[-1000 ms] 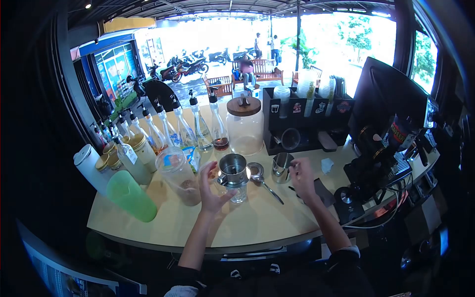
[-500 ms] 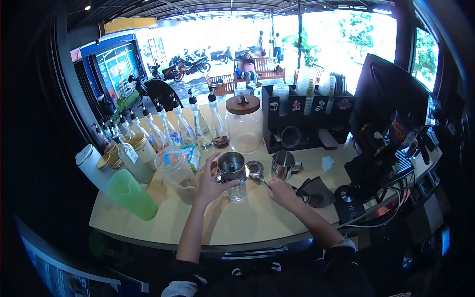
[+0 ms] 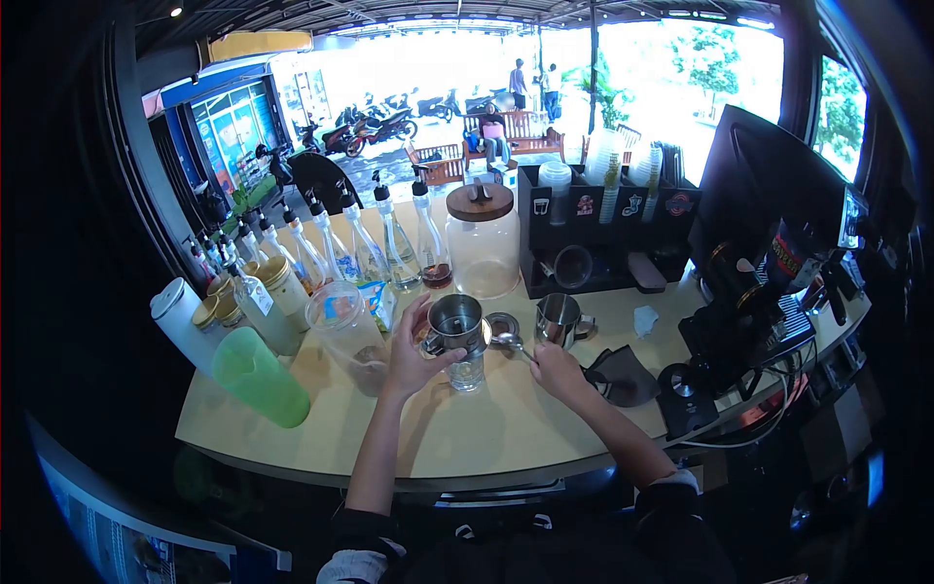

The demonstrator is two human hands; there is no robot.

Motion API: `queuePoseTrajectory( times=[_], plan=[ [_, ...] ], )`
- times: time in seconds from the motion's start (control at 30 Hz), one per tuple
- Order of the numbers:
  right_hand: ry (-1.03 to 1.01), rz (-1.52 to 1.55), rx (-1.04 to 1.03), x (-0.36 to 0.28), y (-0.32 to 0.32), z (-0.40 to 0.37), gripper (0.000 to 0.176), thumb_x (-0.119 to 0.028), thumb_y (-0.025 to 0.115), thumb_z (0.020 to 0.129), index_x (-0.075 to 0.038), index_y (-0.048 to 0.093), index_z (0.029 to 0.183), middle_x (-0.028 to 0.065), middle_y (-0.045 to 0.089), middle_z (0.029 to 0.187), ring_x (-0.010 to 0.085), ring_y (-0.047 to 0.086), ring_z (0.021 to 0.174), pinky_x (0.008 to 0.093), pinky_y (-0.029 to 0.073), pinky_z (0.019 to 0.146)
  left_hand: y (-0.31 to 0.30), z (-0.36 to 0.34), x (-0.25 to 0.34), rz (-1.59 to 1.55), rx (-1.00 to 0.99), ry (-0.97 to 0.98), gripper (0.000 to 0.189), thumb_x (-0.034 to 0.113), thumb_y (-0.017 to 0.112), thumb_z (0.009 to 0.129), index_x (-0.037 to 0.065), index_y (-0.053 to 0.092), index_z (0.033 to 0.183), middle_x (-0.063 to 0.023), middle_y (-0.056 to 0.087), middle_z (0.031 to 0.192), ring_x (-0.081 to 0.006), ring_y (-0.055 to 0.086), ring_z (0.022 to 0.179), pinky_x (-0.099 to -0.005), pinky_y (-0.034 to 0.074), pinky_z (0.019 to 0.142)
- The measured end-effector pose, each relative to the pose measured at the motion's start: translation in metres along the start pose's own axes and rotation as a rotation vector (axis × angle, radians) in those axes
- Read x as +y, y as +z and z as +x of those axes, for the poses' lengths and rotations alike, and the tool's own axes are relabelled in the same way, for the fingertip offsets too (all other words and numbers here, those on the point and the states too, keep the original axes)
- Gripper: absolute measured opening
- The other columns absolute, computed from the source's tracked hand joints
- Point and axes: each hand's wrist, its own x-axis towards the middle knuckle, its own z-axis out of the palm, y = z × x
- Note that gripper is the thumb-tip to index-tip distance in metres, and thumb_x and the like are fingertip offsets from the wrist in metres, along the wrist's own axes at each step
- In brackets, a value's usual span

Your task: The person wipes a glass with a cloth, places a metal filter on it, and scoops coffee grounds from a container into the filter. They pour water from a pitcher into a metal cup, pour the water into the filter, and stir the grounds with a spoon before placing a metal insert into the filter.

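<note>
My left hand (image 3: 416, 355) is wrapped round a metal coffee dripper (image 3: 455, 323), its thumb across the near side. The dripper sits on top of a clear drinking glass (image 3: 467, 374) on the counter. My right hand (image 3: 556, 368) grips the handle of a metal spoon (image 3: 509, 341), whose bowl points left, close to the dripper's right side. Behind the spoon lies a round metal lid-like piece (image 3: 500, 322). A steel pitcher (image 3: 557, 319) stands just beyond my right hand. What is inside the dripper cannot be made out.
Left stand a green pitcher (image 3: 258, 378), a clear plastic jug (image 3: 345, 336) and several pump bottles (image 3: 396, 243). A wooden-lidded glass jar (image 3: 484, 255) and a black cup organizer (image 3: 603, 234) line the back. Right are a dark cloth (image 3: 623, 377) and a coffee machine (image 3: 749, 302).
The spoon and my right hand have shifted very slightly, and the spoon's bowl sits a little higher. My left hand keeps its hold on the dripper. The whole view has shifted slightly.
</note>
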Motion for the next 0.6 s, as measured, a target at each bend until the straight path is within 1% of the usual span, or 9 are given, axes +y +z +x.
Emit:
queuePoseTrajectory(
  times=[0.03, 0.13, 0.2, 0.27, 0.37, 0.43, 0.47, 0.53, 0.6],
  plan=[
    [0.008, 0.008, 0.028, 0.002, 0.003, 0.001, 0.017, -0.015, 0.062, 0.082, 0.002, 0.060, 0.080, 0.0200, 0.062, 0.083, 0.0372, 0.064, 0.079, 0.0453, 0.053, 0.069, 0.001, 0.001, 0.001, 0.002, 0.003, -0.002, 0.102, 0.024, 0.091, 0.058, 0.002, 0.035, 0.139, -0.0193, 0.049, 0.130, -0.0268, 0.052, 0.120, -0.0394, 0.040, 0.105],
    [-0.017, 0.025, 0.063, 0.005, 0.011, 0.003, 0.017, -0.014, 0.062, 0.082, 0.003, 0.060, 0.080, 0.0202, 0.062, 0.083, 0.0373, 0.064, 0.079, 0.0453, 0.052, 0.069, 0.003, 0.007, 0.011, 0.071, 0.028, 0.023, 0.098, 0.026, 0.090, 0.059, 0.001, 0.037, 0.137, -0.0195, 0.053, 0.126, -0.0265, 0.054, 0.118, -0.0389, 0.042, 0.103],
    [-0.008, 0.031, 0.045, 0.007, 0.013, 0.005, 0.016, -0.014, 0.062, 0.082, 0.003, 0.060, 0.079, 0.0202, 0.062, 0.083, 0.0374, 0.064, 0.079, 0.0453, 0.052, 0.069, 0.004, 0.011, 0.025, 0.138, -0.046, -0.071, 0.098, 0.022, 0.089, 0.061, 0.003, 0.034, 0.140, -0.0173, 0.050, 0.130, -0.0257, 0.050, 0.122, -0.0394, 0.038, 0.106],
    [0.002, 0.037, 0.029, 0.008, 0.014, 0.005, 0.016, -0.013, 0.062, 0.082, 0.003, 0.060, 0.079, 0.0203, 0.062, 0.083, 0.0375, 0.064, 0.079, 0.0453, 0.051, 0.069, 0.003, 0.011, 0.033, 0.161, -0.031, -0.088, 0.097, 0.024, 0.090, 0.060, 0.003, 0.036, 0.138, -0.0175, 0.051, 0.129, -0.0258, 0.052, 0.120, -0.0402, 0.040, 0.105],
    [-0.042, 0.072, 0.089, 0.009, 0.018, 0.005, 0.015, -0.012, 0.062, 0.082, 0.003, 0.060, 0.079, 0.0206, 0.061, 0.083, 0.0380, 0.063, 0.079, 0.0457, 0.050, 0.068, 0.000, 0.009, 0.032, 0.191, -0.065, -0.018, 0.099, 0.022, 0.090, 0.059, 0.003, 0.035, 0.139, -0.0171, 0.051, 0.130, -0.0260, 0.051, 0.121, -0.0403, 0.039, 0.105],
    [-0.023, 0.091, 0.084, 0.007, 0.015, 0.005, 0.015, -0.011, 0.062, 0.082, 0.003, 0.058, 0.078, 0.0209, 0.060, 0.083, 0.0386, 0.062, 0.078, 0.0461, 0.049, 0.067, -0.002, 0.006, 0.029, 0.204, -0.046, 0.127, 0.102, 0.020, 0.091, 0.057, 0.004, 0.034, 0.140, -0.0160, 0.052, 0.130, -0.0263, 0.051, 0.122, -0.0400, 0.040, 0.105],
    [-0.021, 0.093, 0.081, 0.006, 0.014, 0.005, 0.015, -0.011, 0.062, 0.082, 0.003, 0.058, 0.078, 0.0209, 0.060, 0.083, 0.0386, 0.062, 0.078, 0.0461, 0.049, 0.067, -0.003, 0.005, 0.028, 0.204, -0.047, 0.123, 0.102, 0.020, 0.091, 0.057, 0.004, 0.034, 0.140, -0.0160, 0.052, 0.130, -0.0263, 0.051, 0.122, -0.0400, 0.040, 0.105],
    [-0.007, 0.045, 0.000, 0.005, 0.011, 0.004, 0.019, -0.013, 0.060, 0.085, 0.005, 0.057, 0.088, 0.0228, 0.061, 0.092, 0.0395, 0.064, 0.085, 0.0463, 0.053, 0.072, -0.003, 0.004, 0.026, 0.160, -0.051, 0.135, 0.104, 0.018, 0.091, 0.055, 0.004, 0.033, 0.140, -0.0157, 0.052, 0.130, -0.0266, 0.051, 0.122, -0.0397, 0.040, 0.104],
    [-0.008, 0.039, 0.000, 0.005, 0.012, 0.004, 0.019, -0.013, 0.060, 0.085, 0.005, 0.057, 0.089, 0.0228, 0.061, 0.092, 0.0396, 0.064, 0.085, 0.0464, 0.053, 0.072, -0.005, 0.003, 0.022, 0.163, -0.066, 0.145, 0.105, 0.018, 0.091, 0.054, 0.004, 0.033, 0.140, -0.0160, 0.051, 0.131, -0.0264, 0.051, 0.123, -0.0398, 0.040, 0.104]
  ],
)
